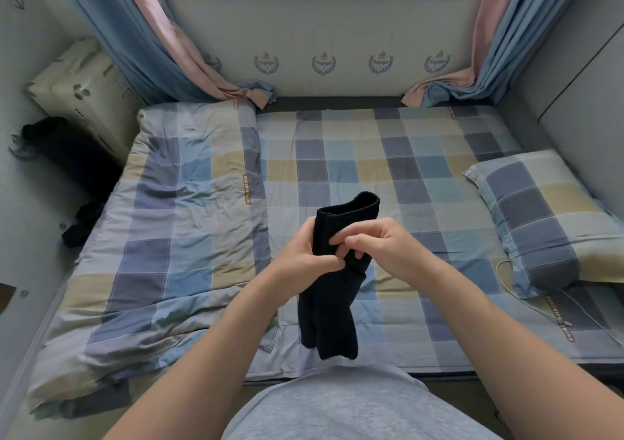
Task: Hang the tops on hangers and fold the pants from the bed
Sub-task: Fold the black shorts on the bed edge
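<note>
The left hand (305,253) and right hand (381,243) are pinching the dark garment (329,318) with curled fingers (351,237), holding it above the bed (388,155). Its long axis is running away from the person, and the longer end is dangling below, equally near both hands.

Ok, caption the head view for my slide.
Over the checked bed, the left hand and right hand grip a dark garment; a pillow lies at right.

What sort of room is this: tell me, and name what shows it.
Most likely a bedroom: a blue, grey and beige checked bed, a matching checked pillow, and blue-and-pink curtains.
</note>
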Demonstrator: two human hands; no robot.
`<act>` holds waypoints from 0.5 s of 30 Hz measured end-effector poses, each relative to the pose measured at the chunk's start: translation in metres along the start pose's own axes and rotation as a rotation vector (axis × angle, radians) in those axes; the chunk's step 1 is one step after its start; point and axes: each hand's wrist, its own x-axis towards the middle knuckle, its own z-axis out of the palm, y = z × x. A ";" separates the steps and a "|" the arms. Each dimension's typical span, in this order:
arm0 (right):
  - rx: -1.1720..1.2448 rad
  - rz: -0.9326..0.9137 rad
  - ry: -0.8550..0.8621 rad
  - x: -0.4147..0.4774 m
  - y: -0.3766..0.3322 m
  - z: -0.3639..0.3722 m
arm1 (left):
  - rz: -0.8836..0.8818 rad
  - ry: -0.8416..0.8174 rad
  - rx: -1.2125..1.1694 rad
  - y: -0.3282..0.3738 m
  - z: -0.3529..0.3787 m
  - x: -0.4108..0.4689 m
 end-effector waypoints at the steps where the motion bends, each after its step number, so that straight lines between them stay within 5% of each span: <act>1: 0.004 -0.018 0.018 -0.001 0.000 -0.001 | 0.021 0.028 0.033 -0.001 0.001 0.001; 5: 0.129 -0.091 0.355 0.000 0.015 -0.014 | 0.026 0.125 0.059 -0.004 0.002 0.004; 7: 0.137 0.008 0.395 -0.001 0.032 -0.023 | 0.001 0.098 -0.009 -0.006 -0.002 0.002; 12: 0.389 0.231 -0.045 -0.010 0.078 -0.020 | -0.054 -0.016 -0.190 -0.007 -0.007 -0.003; 15: 0.534 0.314 -0.148 -0.016 0.096 -0.008 | -0.117 -0.036 -0.202 -0.012 -0.007 0.001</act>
